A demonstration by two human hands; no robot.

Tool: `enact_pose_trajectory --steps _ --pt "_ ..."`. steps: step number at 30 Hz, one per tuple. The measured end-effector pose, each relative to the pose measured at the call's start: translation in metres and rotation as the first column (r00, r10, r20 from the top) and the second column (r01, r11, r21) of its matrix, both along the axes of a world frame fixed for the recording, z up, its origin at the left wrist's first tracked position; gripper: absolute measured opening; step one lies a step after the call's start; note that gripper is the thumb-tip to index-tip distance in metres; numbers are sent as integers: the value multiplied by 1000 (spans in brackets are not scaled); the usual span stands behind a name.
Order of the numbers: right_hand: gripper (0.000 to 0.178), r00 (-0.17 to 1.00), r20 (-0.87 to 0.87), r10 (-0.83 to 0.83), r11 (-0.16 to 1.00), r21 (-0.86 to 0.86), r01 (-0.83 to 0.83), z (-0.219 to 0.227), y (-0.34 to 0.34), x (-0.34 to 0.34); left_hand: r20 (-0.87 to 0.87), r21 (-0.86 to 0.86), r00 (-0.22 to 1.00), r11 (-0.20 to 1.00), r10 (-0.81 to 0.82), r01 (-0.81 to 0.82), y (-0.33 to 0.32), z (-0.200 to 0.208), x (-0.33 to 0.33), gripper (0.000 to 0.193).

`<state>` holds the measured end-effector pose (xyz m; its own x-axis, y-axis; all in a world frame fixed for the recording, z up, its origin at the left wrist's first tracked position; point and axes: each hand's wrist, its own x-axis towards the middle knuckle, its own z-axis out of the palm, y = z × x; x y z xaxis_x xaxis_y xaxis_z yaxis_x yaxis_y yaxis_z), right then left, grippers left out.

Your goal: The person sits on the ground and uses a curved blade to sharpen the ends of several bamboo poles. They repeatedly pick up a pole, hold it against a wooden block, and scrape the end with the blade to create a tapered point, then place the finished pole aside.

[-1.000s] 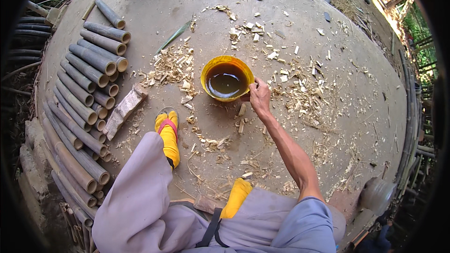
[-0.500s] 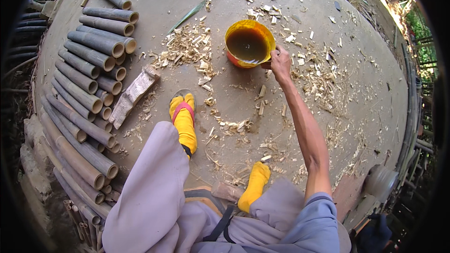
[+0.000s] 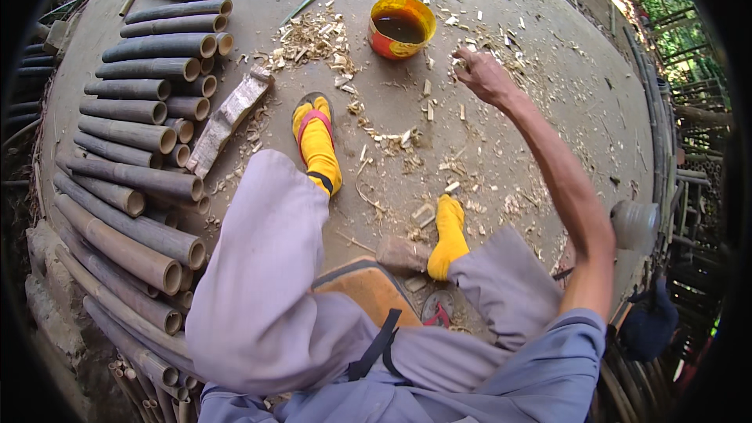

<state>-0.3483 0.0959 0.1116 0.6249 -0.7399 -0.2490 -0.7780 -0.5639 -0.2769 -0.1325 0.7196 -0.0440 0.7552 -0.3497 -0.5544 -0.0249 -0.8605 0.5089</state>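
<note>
A yellow and red tub (image 3: 395, 48) with dark brown liquid (image 3: 399, 28) in it stands upright on the ground, ahead of my feet. Just to the right of it and a little nearer is my right hand (image 3: 486, 78), apart from the tub. Its fingers are loosely bent, with a gap between thumb and forefinger and nothing seen between them. The right arm reaches forward from a blue-grey sleeve. My left hand does not show in the picture.
Cut bamboo lengths (image 3: 160, 137) lie stacked on the left, beside a notched wooden block (image 3: 231, 121). Wood shavings (image 3: 317, 39) litter the ground. Near my feet are a short wood piece (image 3: 403, 254) and a loose sandal (image 3: 437, 309). A clear plastic container (image 3: 633, 225) is at right.
My right hand has let go of the tub and drawn away to the right. The tub now rests on the ground, farther off in the picture. My right foot has shifted slightly.
</note>
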Motion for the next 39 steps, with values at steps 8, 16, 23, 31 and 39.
enact_pose_trajectory --steps 8,16,23,31,39 --pt "30 976 -211 52 998 -17 -57 111 139 -141 37 -199 991 971 -130 135 -34 -8 18 23" --pt "34 885 -53 -463 688 607 397 -42 310 -196 132 -224 969 946 -208 234 -38 5 41 23" --pt "48 785 228 -576 810 287 511 -84 366 -157 196 -284 864 816 -464 503 -99 32 -2 23" --pt "76 559 117 -821 570 101 816 -124 469 -257 181 -342 578 500 -796 795 -150 33 -121 23" --pt "52 691 370 -621 779 192 597 -119 471 -187 214 -249 517 466 -829 849 -155 33 -128 23"
